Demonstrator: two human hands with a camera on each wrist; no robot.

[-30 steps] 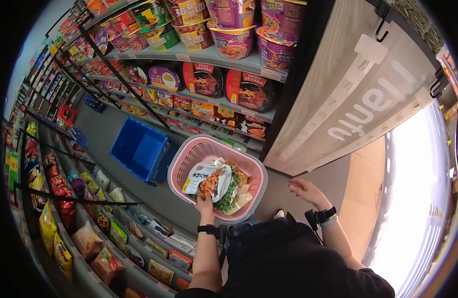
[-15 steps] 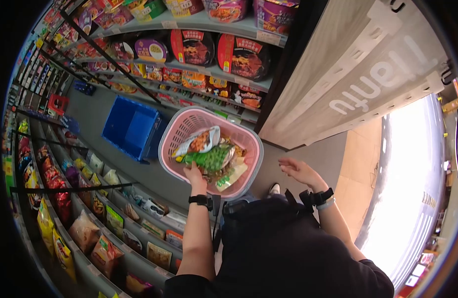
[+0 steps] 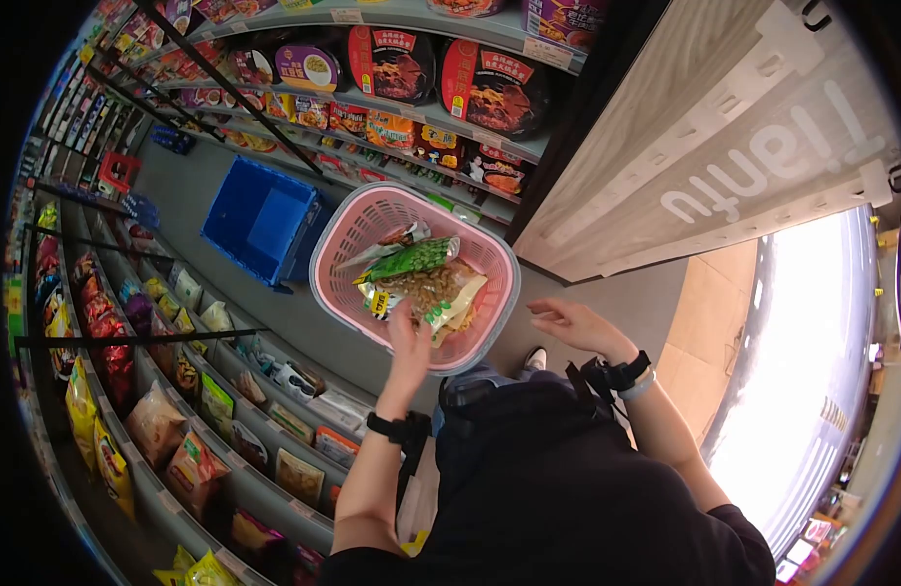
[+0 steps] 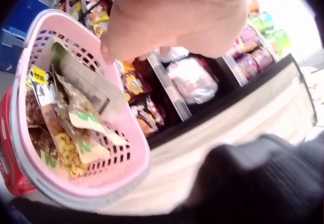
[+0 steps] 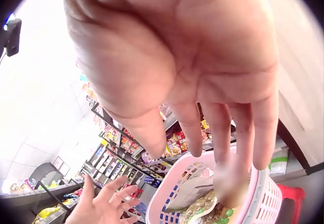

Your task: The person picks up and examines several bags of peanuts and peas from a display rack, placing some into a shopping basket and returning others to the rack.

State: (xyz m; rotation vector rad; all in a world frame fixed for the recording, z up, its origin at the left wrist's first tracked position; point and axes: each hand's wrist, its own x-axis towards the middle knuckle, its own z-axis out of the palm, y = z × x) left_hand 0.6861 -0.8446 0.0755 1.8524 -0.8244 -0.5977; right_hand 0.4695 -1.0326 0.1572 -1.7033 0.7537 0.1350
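A pink basket with perforated walls and a grey outer rim holds several packaged foods. Across its top lies a green bag, with a bag of brown pieces nearer me. My left hand hovers over the near rim, fingers spread and holding nothing, as the right wrist view also shows. To the right of the basket, my right hand hangs in the air with fingers extended and palm bare. In the left wrist view, cream-ended packets lean inside the basket.
Left of the basket stands a blue crate on the floor. Stocked snack shelves line the left side, and boxed meals fill shelves ahead. A wooden panel rises at the right. Something red is under the basket.
My left hand has let go of the bags it was handling and drawn back toward the near rim. The white bag and green bag have shifted to the basket's far side.
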